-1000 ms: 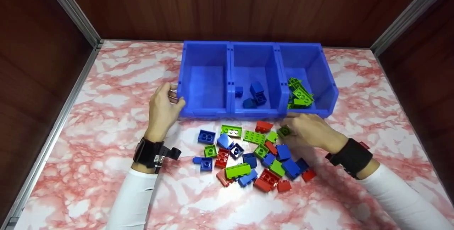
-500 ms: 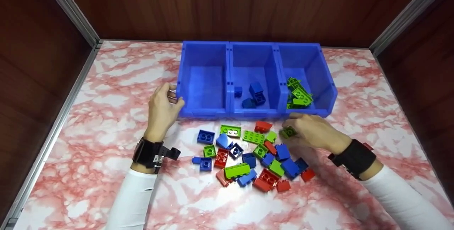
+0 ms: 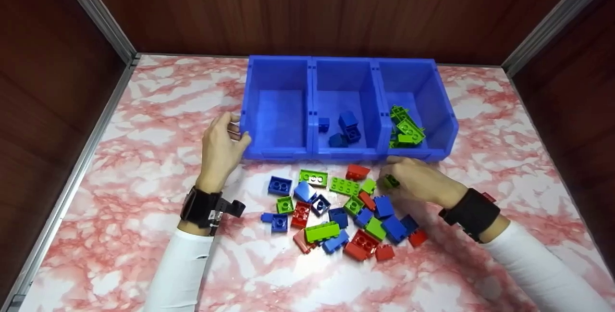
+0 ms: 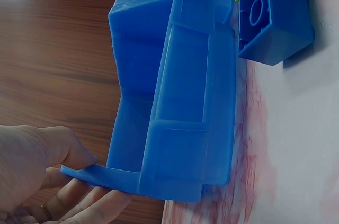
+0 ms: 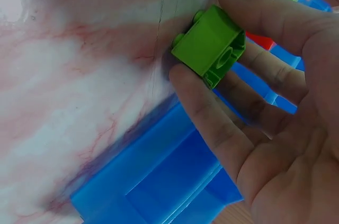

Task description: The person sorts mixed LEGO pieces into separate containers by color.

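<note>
My left hand (image 3: 222, 146) pinches the front left rim of the blue three-compartment bin (image 3: 276, 152). In the left wrist view, its thumb lies on the inner side of the bin wall (image 4: 106, 176) and its fingers on the outer side. My right hand (image 3: 423, 177) holds a small green toy building brick (image 5: 209, 41) between thumb and forefinger, just in front of the right compartment. The brick is tilted, its hollow underside partly showing in the right wrist view; in the head view the hand hides much of it.
Loose red, blue and green bricks, such as a long green brick (image 3: 322, 231), lie in front of the bin on the marbled table (image 3: 158, 196). Blue bricks (image 3: 348, 120) sit in the middle compartment, green bricks (image 3: 407, 129) in the right one. Wooden walls (image 3: 336, 9) enclose the table.
My right hand has shifted slightly, and the green brick has turned and moved a little to the right with it. The left hand has stayed on the bin's rim.
</note>
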Tool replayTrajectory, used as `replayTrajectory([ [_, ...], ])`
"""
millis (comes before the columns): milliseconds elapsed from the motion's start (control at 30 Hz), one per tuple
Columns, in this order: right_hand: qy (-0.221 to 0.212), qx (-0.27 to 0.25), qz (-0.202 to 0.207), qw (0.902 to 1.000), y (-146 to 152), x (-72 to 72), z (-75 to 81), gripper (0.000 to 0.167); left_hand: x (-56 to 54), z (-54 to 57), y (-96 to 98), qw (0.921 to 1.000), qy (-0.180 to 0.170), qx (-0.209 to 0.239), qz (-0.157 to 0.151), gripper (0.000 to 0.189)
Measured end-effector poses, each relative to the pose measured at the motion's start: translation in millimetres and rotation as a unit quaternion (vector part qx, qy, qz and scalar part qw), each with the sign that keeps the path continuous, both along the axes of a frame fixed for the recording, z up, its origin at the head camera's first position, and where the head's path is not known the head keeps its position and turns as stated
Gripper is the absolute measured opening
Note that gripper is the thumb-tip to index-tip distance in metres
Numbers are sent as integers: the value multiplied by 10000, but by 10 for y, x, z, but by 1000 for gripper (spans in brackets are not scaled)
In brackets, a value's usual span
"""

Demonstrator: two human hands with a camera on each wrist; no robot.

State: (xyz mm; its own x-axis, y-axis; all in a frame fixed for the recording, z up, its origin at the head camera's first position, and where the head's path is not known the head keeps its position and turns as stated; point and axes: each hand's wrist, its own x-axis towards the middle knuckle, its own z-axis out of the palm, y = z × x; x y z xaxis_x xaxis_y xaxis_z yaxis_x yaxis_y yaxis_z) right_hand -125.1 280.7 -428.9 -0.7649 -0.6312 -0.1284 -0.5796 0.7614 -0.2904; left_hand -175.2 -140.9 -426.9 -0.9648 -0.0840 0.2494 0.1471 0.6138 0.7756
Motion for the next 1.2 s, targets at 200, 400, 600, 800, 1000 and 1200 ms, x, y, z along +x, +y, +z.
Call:
replayTrajectory([
  [200,-168,-281,-22,9995,11,18,87,6,-7,3,-5,10000,33,-18,-3,31],
  [400,-61,-455,39,9989,21,17,309,18,-8,-11,-17,10000,52,4,27,30],
  [600,476,-389,25,9981,86,-35,576,24,-1,-10,-17,9999,102,-24,16,30],
  [800,760,-498,-219,9956,173,-191,749,29,-4,-6,-12,9999,127,-8,-11,30],
  [1000,711,-534,-682,9937,194,-440,747,29,-3,-14,-12,9999,137,2,-1,29],
  [1200,573,-593,-971,9919,208,-677,564,28,0,-14,-9,9999,106,2,-31,30],
])
